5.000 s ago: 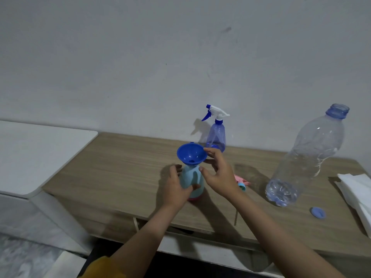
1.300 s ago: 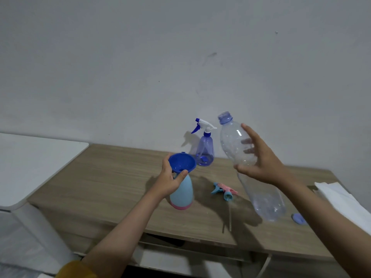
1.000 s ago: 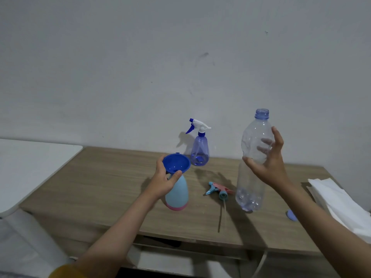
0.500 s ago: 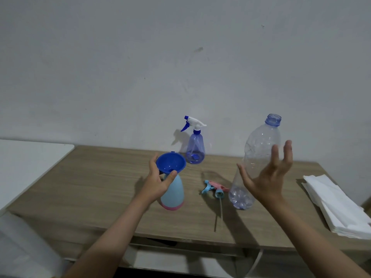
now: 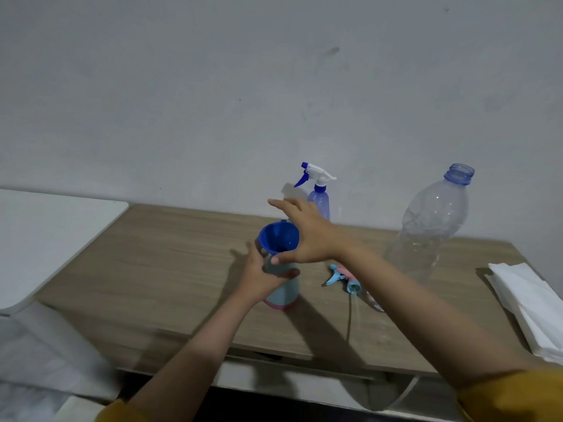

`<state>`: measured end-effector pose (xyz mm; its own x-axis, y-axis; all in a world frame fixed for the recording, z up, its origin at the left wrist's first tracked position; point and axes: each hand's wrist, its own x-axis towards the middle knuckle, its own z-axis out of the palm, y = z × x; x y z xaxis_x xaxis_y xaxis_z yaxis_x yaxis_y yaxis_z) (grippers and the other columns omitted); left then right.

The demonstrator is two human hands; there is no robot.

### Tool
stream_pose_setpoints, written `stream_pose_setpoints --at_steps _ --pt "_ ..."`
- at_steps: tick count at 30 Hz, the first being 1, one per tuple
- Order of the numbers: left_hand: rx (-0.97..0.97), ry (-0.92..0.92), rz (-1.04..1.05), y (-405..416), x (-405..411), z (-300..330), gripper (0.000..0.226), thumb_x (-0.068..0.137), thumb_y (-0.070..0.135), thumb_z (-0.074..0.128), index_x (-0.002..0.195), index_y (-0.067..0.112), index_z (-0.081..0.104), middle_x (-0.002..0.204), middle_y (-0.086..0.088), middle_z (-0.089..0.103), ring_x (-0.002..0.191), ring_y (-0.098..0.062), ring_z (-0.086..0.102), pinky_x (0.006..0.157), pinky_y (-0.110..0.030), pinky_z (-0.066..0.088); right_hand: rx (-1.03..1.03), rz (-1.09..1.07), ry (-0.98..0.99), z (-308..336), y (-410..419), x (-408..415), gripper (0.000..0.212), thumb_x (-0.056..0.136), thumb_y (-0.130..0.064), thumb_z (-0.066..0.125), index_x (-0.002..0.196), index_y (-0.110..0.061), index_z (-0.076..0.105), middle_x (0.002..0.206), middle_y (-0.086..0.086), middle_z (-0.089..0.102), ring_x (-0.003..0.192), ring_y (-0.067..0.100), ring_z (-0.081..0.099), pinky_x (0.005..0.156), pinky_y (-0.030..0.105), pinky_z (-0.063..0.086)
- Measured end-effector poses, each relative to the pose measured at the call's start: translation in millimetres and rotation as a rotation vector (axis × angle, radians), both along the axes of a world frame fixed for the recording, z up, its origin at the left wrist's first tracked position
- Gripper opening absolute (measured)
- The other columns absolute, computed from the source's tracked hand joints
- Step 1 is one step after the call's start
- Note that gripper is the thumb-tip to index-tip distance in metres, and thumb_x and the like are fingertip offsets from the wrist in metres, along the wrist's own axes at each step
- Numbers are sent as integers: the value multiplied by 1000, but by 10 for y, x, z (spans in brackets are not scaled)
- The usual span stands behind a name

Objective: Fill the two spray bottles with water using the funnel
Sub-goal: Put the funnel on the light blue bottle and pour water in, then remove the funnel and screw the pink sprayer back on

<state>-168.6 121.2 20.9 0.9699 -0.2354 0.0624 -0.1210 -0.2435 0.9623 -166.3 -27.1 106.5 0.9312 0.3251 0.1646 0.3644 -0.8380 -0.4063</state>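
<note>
Left hand (image 5: 264, 277) wraps the light-blue bottle (image 5: 283, 292), funnel (image 5: 278, 239) sitting in its neck just above the grip. Right hand (image 5: 306, 236) hovers spread open beside the funnel, holding nothing; second spray bottle (image 5: 318, 194) stands just beyond it.

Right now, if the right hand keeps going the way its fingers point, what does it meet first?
Probably nothing on the table: the right hand passes above the funnel, fingers aimed toward the wall. Depth is unclear.
</note>
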Motion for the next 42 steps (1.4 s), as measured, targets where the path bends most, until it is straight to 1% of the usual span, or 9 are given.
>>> stream_pose_setpoints --at_steps 5,9,17,23,27,30,33,39,42 --pt "179 100 -40 10 41 -128 45 78 22 76 116 14 54 104 3 62 83 -3 58 55 -8 42 -227 8 333 83 124 320 106 63 -45 83 147 -35 20 140 2 35 127 26 39 102 42 42" --pt "186 60 -8 15 70 -192 57 75 28 78 125 18 50 109 9 56 98 -8 56 72 -18 46 -171 2 283 150 100 317 91 66 -39 81 142 -39 31 128 1 41 115 21 45 92 34 46" --pt "175 -23 -23 36 70 -277 53 75 27 79 121 20 53 111 6 61 99 -9 58 68 -13 43 233 -36 168 142 -306 30 67 72 -28 79 126 -29 39 125 -6 43 113 16 48 84 29 48" --pt "152 -47 5 28 92 -387 59 70 29 81 122 21 53 117 3 61 106 -13 59 92 -40 51 578 -309 158 -371 -576 -278 62 66 -20 81 111 -26 40 118 2 52 104 23 58 87 40 53" --pt "147 -55 27 18 109 -438 56 68 34 81 117 25 55 113 4 63 103 -13 61 90 -41 51 726 -511 95 -760 -587 -549 68 52 -21 88 103 -15 45 99 -1 55 89 17 57 73 26 49" --pt "141 -61 34 14 123 -458 57 65 40 81 114 28 55 112 5 64 102 -14 61 90 -44 52 771 -580 76 -1039 -529 -713 67 59 -19 89 112 -16 49 100 -3 54 86 12 58 69 18 45" --pt "147 -62 31 16 125 -462 58 65 42 80 116 31 54 113 7 62 102 -14 61 88 -46 53 730 -607 71 -1291 -434 -810 64 62 -28 87 116 -18 53 113 -1 55 96 14 57 77 20 45" --pt "147 -41 23 28 143 -491 59 62 50 78 113 36 52 112 10 61 102 -11 60 85 -46 55 476 -607 99 -1631 -209 -849 64 61 -40 84 106 -18 44 101 -3 52 85 10 51 60 11 34" --pt "154 -33 17 33 150 -495 61 60 55 77 113 41 51 113 11 60 103 -11 60 83 -46 56 336 -635 116 -1684 -174 -851 66 62 -48 82 107 -19 44 99 -6 48 89 11 48 66 19 41"
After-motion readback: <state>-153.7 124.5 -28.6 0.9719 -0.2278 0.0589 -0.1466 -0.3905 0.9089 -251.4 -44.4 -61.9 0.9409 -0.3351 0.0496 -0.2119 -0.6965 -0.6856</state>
